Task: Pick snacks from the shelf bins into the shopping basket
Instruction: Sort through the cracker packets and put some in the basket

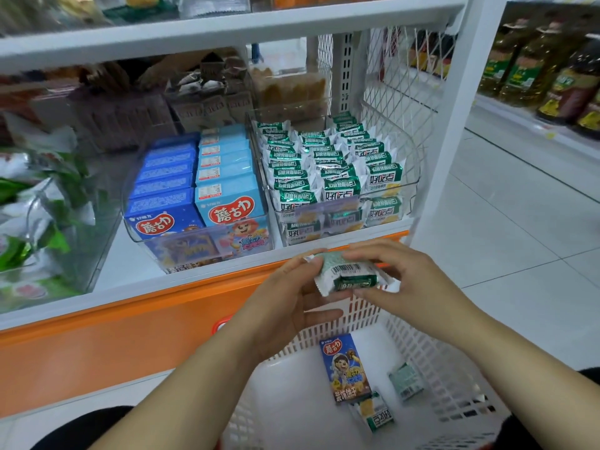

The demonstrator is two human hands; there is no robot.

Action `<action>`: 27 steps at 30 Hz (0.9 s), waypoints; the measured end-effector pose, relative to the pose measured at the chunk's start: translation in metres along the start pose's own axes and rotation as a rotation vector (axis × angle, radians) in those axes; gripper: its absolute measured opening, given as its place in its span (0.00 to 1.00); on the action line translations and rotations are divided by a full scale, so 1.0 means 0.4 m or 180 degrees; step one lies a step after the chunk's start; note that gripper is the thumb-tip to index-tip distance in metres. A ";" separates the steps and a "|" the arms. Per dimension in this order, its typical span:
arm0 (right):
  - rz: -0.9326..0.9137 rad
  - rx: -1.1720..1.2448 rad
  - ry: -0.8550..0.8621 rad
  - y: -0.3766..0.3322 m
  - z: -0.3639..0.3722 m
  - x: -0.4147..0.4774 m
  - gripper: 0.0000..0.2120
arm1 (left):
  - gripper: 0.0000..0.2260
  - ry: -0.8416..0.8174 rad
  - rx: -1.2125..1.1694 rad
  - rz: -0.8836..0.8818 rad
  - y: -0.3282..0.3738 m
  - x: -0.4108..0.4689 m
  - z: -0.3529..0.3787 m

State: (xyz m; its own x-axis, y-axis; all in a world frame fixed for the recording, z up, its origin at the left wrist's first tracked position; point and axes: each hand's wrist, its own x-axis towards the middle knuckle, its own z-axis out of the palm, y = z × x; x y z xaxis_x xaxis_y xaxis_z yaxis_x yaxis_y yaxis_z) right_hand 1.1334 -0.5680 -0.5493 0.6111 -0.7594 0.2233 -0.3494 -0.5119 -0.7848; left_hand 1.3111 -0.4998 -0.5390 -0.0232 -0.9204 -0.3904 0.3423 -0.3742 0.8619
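A green-and-white snack packet point(349, 274) is held between my left hand point(285, 300) and my right hand point(402, 280), just above the far rim of the white shopping basket point(454, 375). Both hands pinch the packet's ends. Inside the basket lie a dark blue biscuit box point(345, 368) and two green-and-white packets point(406, 381) point(376, 414). On the shelf directly behind, a clear bin point(394, 186) holds several rows of the same green packets. To its left another clear bin point(139, 237) holds blue boxes point(181, 190) in two shades.
An orange shelf front point(130, 336) runs below the bins. More clear bins with green bags point(35, 222) stand at the left. The white shelf upright point(454, 125) rises at the right, with wire mesh behind. Bottles point(558, 69) line a far shelf across the tiled aisle.
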 end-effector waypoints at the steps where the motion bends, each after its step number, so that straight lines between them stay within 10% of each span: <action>1: -0.0008 -0.0003 0.0048 -0.009 -0.010 0.008 0.23 | 0.11 0.0032 0.0134 -0.0018 0.007 -0.003 0.000; 7: 0.0133 -0.0203 -0.0017 -0.055 -0.083 0.057 0.13 | 0.16 0.0871 0.1750 0.0967 0.085 -0.009 0.002; 13: -0.0114 -0.0924 -0.0328 -0.095 -0.141 0.144 0.13 | 0.19 0.0417 0.4333 0.2208 0.205 0.010 0.054; 21: -0.0182 -0.0452 0.0159 -0.023 -0.222 0.283 0.12 | 0.19 0.0919 0.4475 0.2308 0.332 0.169 0.044; 27: -0.0112 -0.2333 0.0065 0.124 -0.260 0.369 0.20 | 0.16 0.1854 0.3545 0.2312 0.429 0.369 0.045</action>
State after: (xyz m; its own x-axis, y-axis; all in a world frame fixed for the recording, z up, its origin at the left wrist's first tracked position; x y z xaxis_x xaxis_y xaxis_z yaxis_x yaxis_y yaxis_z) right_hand 1.1325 -0.7473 -0.4950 0.6197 -0.7413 0.2576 -0.7197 -0.6677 -0.1903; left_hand 1.3496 -0.7019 -0.4428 0.3046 -0.8674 0.3935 -0.7872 0.0033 0.6167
